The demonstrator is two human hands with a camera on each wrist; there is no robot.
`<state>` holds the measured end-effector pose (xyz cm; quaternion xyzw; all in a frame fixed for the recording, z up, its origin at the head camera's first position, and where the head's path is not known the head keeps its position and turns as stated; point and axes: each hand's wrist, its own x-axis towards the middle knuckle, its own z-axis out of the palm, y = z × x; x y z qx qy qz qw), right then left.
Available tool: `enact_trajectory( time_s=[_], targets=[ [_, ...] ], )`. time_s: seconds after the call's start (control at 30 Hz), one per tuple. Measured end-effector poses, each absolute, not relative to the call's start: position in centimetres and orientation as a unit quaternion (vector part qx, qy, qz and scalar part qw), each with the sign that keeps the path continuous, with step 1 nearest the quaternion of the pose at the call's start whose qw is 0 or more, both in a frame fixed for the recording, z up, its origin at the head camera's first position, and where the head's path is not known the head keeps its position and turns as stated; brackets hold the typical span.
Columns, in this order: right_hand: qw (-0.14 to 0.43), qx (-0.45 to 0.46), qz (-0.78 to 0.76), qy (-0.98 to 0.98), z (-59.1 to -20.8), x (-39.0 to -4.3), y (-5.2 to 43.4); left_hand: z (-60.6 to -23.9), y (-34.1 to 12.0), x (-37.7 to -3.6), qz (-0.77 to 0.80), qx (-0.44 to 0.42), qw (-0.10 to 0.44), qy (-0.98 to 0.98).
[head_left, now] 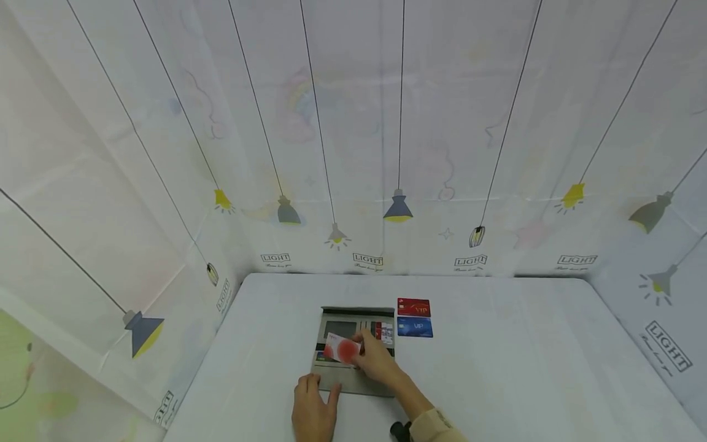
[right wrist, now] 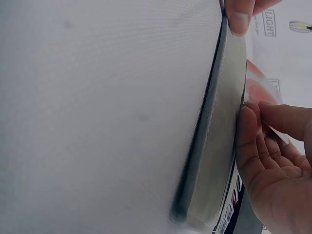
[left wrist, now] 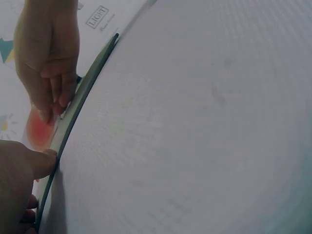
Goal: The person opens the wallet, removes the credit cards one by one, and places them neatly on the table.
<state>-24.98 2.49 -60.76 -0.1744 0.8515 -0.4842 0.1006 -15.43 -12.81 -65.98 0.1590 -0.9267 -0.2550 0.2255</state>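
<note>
Card-loading step in hand. Right hand [head_left: 375,359] pinches a white card with a red spot [head_left: 342,349] over the open grey card wallet [head_left: 353,344]. Left hand [head_left: 313,408] presses the wallet's near edge onto the tabletop [head_left: 525,368], fingers straight. Next move likely calls for aligning the card's edge with a free slot.

Bright, even light; soft shadows; blurred, distorted wrist views
</note>
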Motion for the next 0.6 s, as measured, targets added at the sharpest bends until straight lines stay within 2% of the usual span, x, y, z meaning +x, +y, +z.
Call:
enact_trajectory(
  time_s=[0.4,0.6],
  targets=[
    [0.069,-0.157,-0.481,0.859,-60.7,-24.6,4.0,-66.1,-12.7,-15.3,-0.251,0.151,0.253,-0.922],
    [0.045,-0.127,-0.513,0.848,-60.7,-24.8,5.0,-66.0,-12.6,-15.5,-0.251,0.165,0.233,-0.925]
  ],
)
